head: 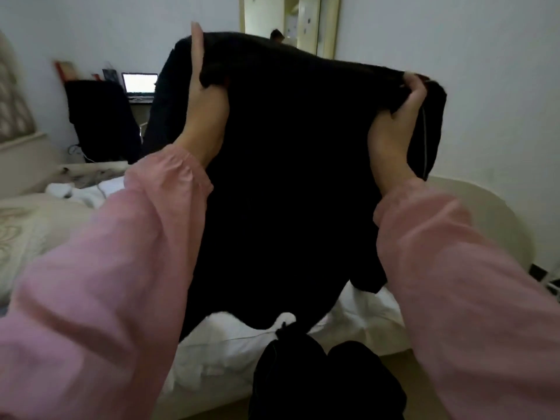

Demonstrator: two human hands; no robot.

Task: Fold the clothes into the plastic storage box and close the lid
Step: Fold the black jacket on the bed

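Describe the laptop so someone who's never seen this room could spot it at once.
Look past the bed to the far left wall, where a dark chair stands. The laptop sits open just right of it, left of the black garment held up. Its glowing white screen sets it apart from those dark shapes.

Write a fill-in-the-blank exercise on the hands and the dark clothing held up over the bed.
1. The garment held up in the air is ____ in colour.
2. The left hand and the right hand each hold its ____ edge.
3. The sleeves on both arms are ____.
4. The lit laptop shows to the ____ of the garment.

Missing words: black; top; pink; left.
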